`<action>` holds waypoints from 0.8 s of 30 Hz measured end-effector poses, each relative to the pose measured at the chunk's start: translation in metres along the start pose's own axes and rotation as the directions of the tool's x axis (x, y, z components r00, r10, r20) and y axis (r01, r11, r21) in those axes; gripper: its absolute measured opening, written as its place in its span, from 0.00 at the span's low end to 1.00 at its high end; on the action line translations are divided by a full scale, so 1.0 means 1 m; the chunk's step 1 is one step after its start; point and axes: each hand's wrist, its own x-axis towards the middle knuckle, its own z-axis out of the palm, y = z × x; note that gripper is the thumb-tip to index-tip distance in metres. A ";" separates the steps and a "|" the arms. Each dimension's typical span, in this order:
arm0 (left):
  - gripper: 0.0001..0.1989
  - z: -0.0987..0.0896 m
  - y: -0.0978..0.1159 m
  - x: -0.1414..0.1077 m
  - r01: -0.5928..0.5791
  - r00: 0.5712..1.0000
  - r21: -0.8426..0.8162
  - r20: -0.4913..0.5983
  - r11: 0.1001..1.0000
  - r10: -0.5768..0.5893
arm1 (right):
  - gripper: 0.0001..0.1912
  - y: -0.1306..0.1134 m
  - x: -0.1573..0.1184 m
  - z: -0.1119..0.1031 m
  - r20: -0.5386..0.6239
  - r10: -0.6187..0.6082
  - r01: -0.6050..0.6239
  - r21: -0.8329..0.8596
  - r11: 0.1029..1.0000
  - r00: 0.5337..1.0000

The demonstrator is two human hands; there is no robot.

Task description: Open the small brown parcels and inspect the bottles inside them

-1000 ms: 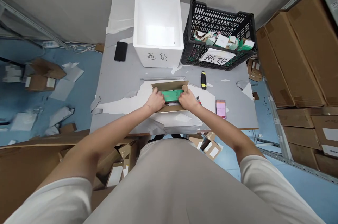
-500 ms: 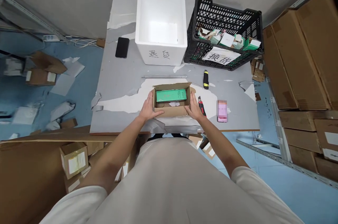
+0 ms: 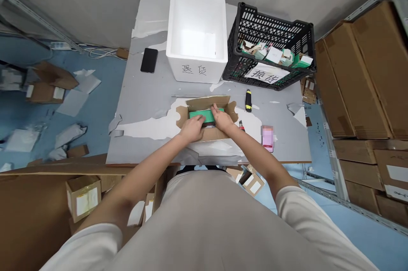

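An open cardboard box (image 3: 213,134) with its flaps spread lies in front of me on the table. Inside it is a long green box (image 3: 195,113). My left hand (image 3: 192,129) reaches over the near side, its fingers bent onto the green box's top and front. My right hand (image 3: 223,120) has its fingers across the green box toward its far edge. Both hands grip the green box, though the undersides of the fingers are hidden. A red utility knife (image 3: 242,126) lies by my right wrist, partly covered by it.
At the back of the table (image 3: 127,92) stand a white foam bin (image 3: 196,69) and a black crate (image 3: 270,81) holding small green-and-white boxes. A black phone (image 3: 149,60), a black-and-yellow cutter (image 3: 248,101) and a pink phone-like item (image 3: 267,139) lie around. Stacked cartons (image 3: 357,84) line the right.
My hands have moved from the cardboard box's two ends inward onto the green box. The box's end flaps now spread outward. The view has shifted slightly.
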 end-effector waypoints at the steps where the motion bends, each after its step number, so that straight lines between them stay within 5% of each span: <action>1: 0.33 0.001 0.000 0.011 0.029 0.999 -0.013 0.023 1.000 -0.029 | 0.34 0.001 0.003 0.003 0.005 -0.020 0.020 0.026 0.999 1.000; 3: 0.38 0.007 -0.002 0.031 0.075 0.996 -0.033 0.051 0.997 -0.074 | 0.35 0.007 0.005 0.011 -0.002 -0.070 0.070 0.081 0.994 0.998; 9: 0.26 0.026 -0.002 0.052 0.199 0.976 0.008 0.083 0.980 -0.199 | 0.44 0.024 0.010 0.020 0.013 -0.027 0.024 0.179 0.984 1.000; 15: 0.23 0.031 -0.003 0.061 0.234 0.958 0.008 0.169 0.972 -0.231 | 0.23 0.024 0.035 0.015 0.128 0.064 -0.073 0.069 0.995 0.990; 24: 0.26 0.045 -0.018 0.073 0.281 0.934 -0.097 0.258 0.955 -0.248 | 0.25 0.021 0.024 0.021 0.118 0.135 -0.144 0.068 0.987 0.984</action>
